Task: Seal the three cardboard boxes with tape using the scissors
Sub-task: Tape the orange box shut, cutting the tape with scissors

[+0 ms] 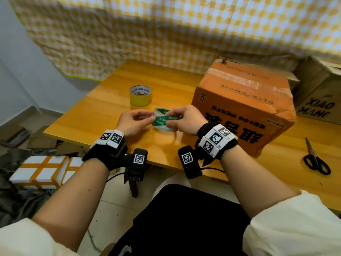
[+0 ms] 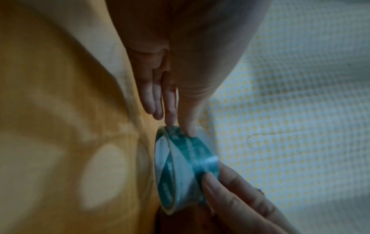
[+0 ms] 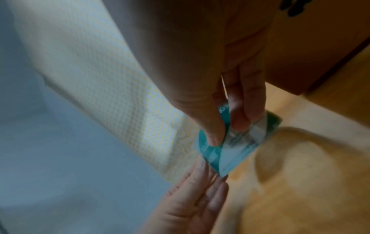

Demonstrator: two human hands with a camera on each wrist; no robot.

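hands, clear green-printed tape roll, seemingly part-used

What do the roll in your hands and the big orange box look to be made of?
Green-printed tape roll: glossy clear plastic film, see-through between the green bands. Orange box: matte printed cardboard, dented at one corner, with shiny clear tape along its top seam.

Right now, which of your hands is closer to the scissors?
Right. The right hand holds the green-printed tape roll beside the orange box, on the scissors' side. The left hand pinches the roll from the far side.
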